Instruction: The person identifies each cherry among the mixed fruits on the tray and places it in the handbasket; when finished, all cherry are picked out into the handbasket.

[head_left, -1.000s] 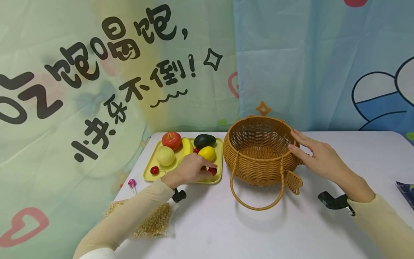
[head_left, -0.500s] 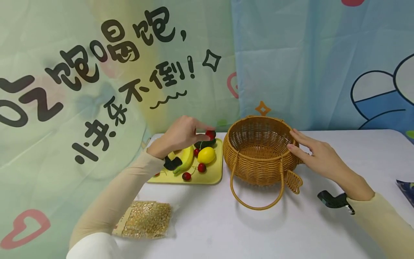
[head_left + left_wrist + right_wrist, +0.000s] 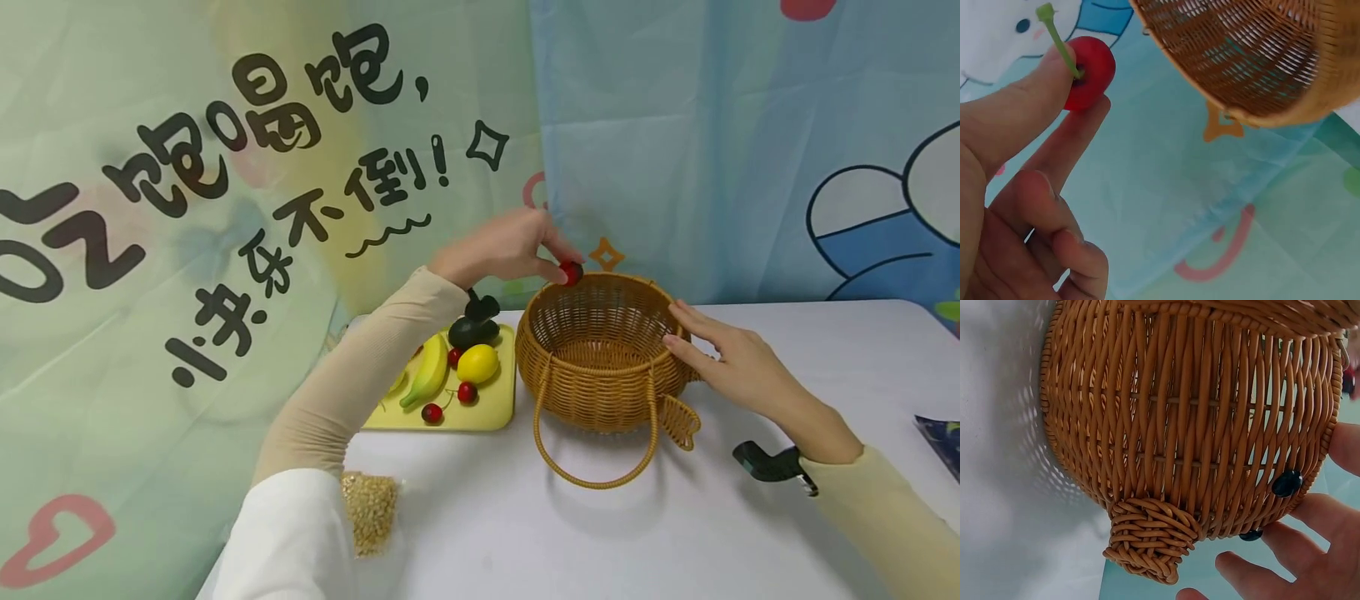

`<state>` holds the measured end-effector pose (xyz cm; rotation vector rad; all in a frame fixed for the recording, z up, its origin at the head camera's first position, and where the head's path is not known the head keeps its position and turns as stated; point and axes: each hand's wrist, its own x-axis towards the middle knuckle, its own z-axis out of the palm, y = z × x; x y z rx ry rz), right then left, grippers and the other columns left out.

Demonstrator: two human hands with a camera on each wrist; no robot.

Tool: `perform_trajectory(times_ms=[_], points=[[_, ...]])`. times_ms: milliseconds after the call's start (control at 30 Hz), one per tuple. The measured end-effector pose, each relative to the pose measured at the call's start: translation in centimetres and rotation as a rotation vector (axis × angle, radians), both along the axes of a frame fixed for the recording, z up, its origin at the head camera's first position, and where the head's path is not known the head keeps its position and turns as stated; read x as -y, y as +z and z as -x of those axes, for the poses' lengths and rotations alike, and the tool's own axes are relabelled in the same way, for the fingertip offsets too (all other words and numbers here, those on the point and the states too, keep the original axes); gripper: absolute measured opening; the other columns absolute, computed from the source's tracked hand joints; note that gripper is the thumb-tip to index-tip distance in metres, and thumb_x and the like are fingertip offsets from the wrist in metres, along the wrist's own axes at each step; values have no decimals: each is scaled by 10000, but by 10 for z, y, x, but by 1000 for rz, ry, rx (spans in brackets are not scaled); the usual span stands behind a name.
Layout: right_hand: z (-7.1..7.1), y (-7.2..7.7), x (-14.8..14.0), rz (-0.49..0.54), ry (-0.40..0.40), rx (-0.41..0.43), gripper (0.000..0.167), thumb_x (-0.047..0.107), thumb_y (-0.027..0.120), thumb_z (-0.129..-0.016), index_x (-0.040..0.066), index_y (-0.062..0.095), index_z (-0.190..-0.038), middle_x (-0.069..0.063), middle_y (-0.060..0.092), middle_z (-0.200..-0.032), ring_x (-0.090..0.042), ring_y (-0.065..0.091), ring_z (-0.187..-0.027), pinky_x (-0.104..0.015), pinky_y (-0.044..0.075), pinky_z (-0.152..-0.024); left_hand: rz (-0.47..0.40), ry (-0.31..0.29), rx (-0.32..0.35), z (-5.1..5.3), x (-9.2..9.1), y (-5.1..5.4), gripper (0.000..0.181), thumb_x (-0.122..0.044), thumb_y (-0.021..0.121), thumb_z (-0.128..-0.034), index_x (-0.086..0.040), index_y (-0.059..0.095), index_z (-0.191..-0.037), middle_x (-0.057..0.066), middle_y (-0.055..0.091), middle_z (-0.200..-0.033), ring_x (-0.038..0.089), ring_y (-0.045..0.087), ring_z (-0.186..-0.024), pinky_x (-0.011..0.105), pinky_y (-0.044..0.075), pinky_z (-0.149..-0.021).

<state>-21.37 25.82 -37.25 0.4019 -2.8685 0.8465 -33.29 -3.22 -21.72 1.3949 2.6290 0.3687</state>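
Observation:
My left hand pinches a red cherry between thumb and forefinger, just above the back left rim of the wicker basket. A green stem stands up from the cherry in the left wrist view, and the other fingers of the left hand are curled. Against the basket's right rim rest the extended fingers of my right hand. The right wrist view shows the right hand at the side of the woven basket.
Left of the basket, a yellow tray holds a banana, a lemon, an avocado and several cherries. A bag of grains lies at the front left. Behind the table hangs a printed cloth.
My left hand has lifted a cherry from the tray and carried it up and right to the basket's rim. The right hand has stayed on the basket.

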Motion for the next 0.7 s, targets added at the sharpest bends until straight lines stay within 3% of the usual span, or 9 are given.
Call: perform_trajectory(times_ms=[200, 367, 533, 700], points=[[-1, 0, 0, 8, -3, -4, 680, 438, 507, -1072, 88, 297, -1616, -222, 296, -1658, -572, 366, -1418, -738, 412, -1001, 91, -61, 11, 9, -43, -4, 299, -185, 778, -926, -177, 769, -1224, -21, 765, -1220, 95, 694, -1165, 220, 525, -943], [-1, 1, 1, 17, -6, -10, 681, 440, 511, -1070, 93, 300, -1616, -224, 307, -1654, -567, 364, -1425, -735, 416, -997, 200, -48, -2, 16, -71, -11, 322, -234, 778, -927, -206, 760, -1248, -49, 760, -1231, 73, 688, -1162, 215, 534, -966], [0, 2, 1, 14, -6, 5, 685, 445, 509, -1070, 92, 297, -1617, -231, 304, -1653, -568, 358, -1428, -741, 395, -1016, 232, -55, 87, 26, -92, -30, 349, -220, 783, -921, -208, 747, -1268, -40, 754, -1247, 55, 689, -1167, 190, 540, -954], [-1, 2, 1, 16, -4, 13, 676, 441, 510, -1070, 93, 309, -1613, -233, 308, -1650, -560, 387, -1413, -706, 442, -974, 250, -82, 196, 34, -106, -56, 366, -165, 776, -921, -164, 735, -1285, -4, 746, -1269, 74, 693, -1171, 190, 543, -957]])
